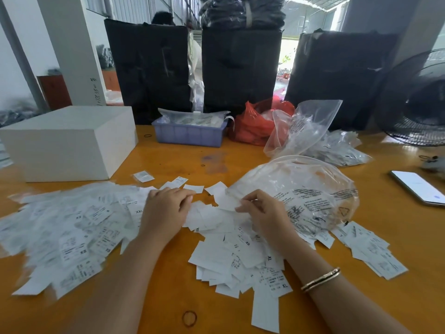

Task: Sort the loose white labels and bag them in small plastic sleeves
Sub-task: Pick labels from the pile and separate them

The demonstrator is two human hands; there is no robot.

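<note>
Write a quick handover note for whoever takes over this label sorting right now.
Left hand: rests curled on the loose labels mid-table.
Right hand: fingers pinch a label at the mouth of the large clear bag.
Sleeved labels lie heaped on the left.
Done: that heap is bagged.
Left: sort and bag the loose pile in the centre and at the right.

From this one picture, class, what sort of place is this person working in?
Probably a garment packing workshop or warehouse. Loose size labels heaped on a wooden table, clear plastic bags of more labels, and tall black-wrapped bundles stacked behind point to it.
</note>
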